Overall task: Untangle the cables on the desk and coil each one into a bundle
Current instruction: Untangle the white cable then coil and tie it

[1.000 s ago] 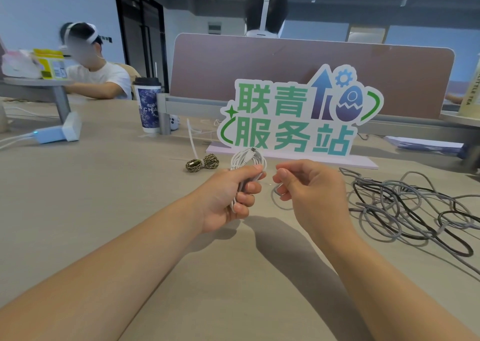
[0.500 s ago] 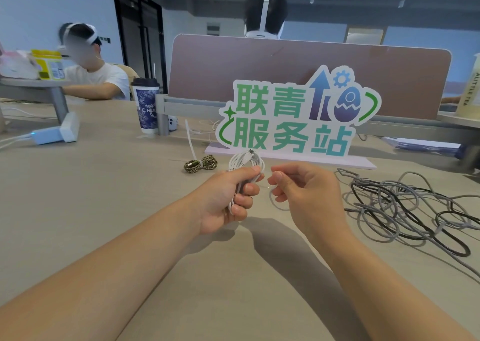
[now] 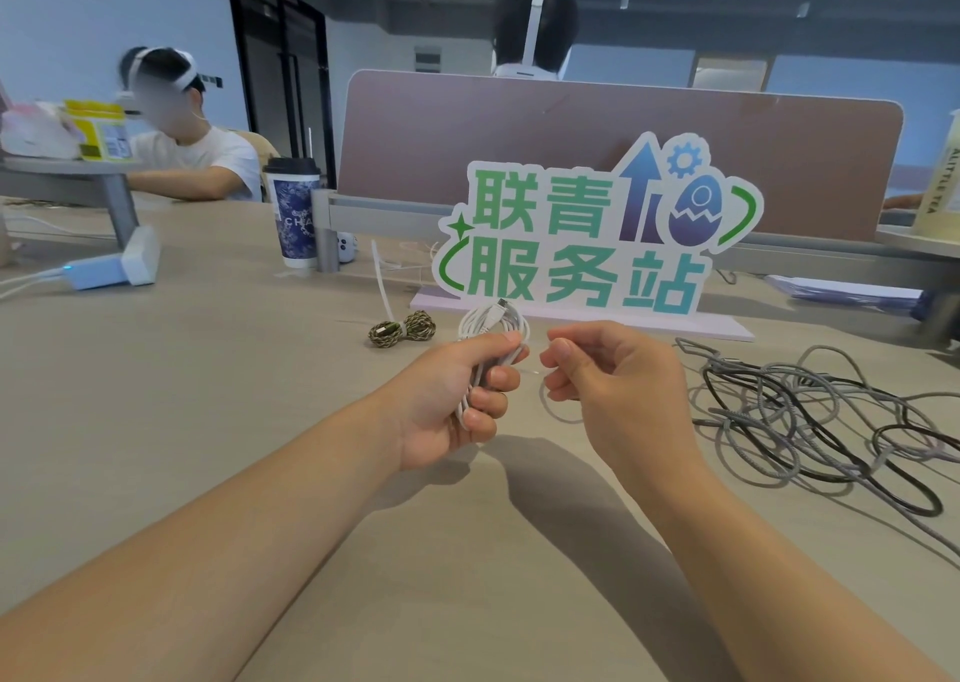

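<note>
My left hand point(image 3: 457, 395) grips a coiled white cable point(image 3: 493, 320) above the desk, the loops and a plug sticking out over my thumb. My right hand point(image 3: 618, 380) is just to its right, fingers curled, pinching a thin white tie point(image 3: 532, 371) that runs toward the coil. A tangle of grey and black cables point(image 3: 810, 411) lies on the desk to the right. A braided green-brown cable bundle point(image 3: 402, 329) with a white tie sits behind my left hand.
A green and blue lettered sign point(image 3: 592, 244) stands on its base behind my hands. A paper cup point(image 3: 293, 213) is at the back left by the desk divider point(image 3: 597, 151). A person sits at the far left; a white charger point(image 3: 111, 268) lies there.
Both hands stay almost in place. The right hand has edged slightly closer to the coil.
</note>
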`<state>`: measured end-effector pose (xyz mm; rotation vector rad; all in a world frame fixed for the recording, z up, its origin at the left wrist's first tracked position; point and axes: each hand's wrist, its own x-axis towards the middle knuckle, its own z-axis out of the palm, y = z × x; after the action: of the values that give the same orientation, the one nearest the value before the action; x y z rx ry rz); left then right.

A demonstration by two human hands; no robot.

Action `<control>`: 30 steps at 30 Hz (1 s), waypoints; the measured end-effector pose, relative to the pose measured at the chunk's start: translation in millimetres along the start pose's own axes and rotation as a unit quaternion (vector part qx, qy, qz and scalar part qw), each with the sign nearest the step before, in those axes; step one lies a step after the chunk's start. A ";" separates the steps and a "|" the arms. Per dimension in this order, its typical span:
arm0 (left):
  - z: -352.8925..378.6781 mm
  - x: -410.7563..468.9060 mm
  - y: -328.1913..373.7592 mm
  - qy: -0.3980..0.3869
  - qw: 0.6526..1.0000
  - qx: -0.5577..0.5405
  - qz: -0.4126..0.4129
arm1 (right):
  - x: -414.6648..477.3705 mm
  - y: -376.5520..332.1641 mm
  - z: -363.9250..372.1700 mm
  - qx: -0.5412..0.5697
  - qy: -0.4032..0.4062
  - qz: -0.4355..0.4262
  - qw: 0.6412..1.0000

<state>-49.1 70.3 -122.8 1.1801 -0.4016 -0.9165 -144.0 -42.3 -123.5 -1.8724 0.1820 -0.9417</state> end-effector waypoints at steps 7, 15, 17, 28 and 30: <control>0.1 -0.2 -0.3 0.005 1.000 0.013 0.001 | 0.3 0.6 -1.1 -0.014 -0.006 0.001 1.000; -1.3 0.7 -0.6 0.007 1.000 0.014 0.000 | 0.5 4.8 0.3 -0.045 -0.008 -0.028 0.999; -1.1 0.9 -0.7 0.010 1.000 0.019 -0.001 | 0.5 4.9 -0.3 -0.048 -0.008 -0.034 0.998; -1.9 1.8 -1.0 -0.009 1.000 -0.002 -0.022 | 2.7 13.8 0.1 -0.118 -0.003 -0.054 0.992; -2.8 1.4 0.2 -0.012 1.000 -0.014 -0.020 | 2.7 14.7 1.0 -0.115 -0.012 -0.042 0.992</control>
<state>-46.2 71.0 -123.9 1.1552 -0.3848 -0.9688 -137.5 -50.3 -134.5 -2.1157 0.2051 -0.9881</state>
